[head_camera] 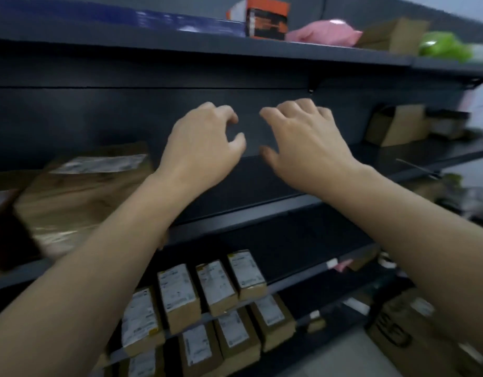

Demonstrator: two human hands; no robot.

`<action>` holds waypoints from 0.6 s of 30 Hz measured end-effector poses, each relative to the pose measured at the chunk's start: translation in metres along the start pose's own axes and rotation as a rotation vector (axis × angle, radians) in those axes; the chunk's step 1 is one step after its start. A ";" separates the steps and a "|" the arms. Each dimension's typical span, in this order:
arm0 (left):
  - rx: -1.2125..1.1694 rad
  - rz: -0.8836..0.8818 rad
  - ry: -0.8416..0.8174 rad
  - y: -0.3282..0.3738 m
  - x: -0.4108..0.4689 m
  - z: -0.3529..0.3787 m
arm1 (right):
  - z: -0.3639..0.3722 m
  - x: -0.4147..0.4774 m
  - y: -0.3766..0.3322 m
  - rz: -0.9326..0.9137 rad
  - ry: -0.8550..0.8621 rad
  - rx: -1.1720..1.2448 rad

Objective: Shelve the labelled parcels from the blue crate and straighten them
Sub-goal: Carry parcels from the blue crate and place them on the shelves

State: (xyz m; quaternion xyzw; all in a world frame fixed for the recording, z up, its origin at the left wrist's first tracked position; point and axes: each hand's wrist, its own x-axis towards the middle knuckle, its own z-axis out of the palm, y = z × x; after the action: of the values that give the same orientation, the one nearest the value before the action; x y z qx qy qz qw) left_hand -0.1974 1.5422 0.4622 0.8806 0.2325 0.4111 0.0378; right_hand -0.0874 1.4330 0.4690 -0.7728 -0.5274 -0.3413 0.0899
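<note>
Hovering mid-frame, left hand (205, 142) and right hand (303, 142) loosely curled, grasping nothing; nearest labelled parcel (80, 191) lies lower left, nearer the left hand, long axis running left-right.

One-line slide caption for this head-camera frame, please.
Both hands, left and right, reach empty over a bare middle shelf; labelled parcels line the shelf below.

Blurred parcel (80, 191) at left; label print unreadable.
</note>
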 end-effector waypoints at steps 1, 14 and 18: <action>-0.023 0.060 -0.009 0.021 0.001 0.010 | -0.005 -0.013 0.018 0.032 -0.004 -0.044; -0.304 0.741 0.006 0.390 -0.026 0.110 | -0.139 -0.260 0.262 0.596 -0.130 -0.569; -0.558 0.890 -0.057 0.518 -0.066 0.133 | -0.195 -0.362 0.312 0.812 -0.224 -0.727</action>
State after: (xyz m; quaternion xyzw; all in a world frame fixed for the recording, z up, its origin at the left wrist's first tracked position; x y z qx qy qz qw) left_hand 0.0609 1.0696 0.4610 0.8614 -0.2835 0.4097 0.0986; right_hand 0.0256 0.9290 0.4593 -0.9269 -0.0421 -0.3550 -0.1146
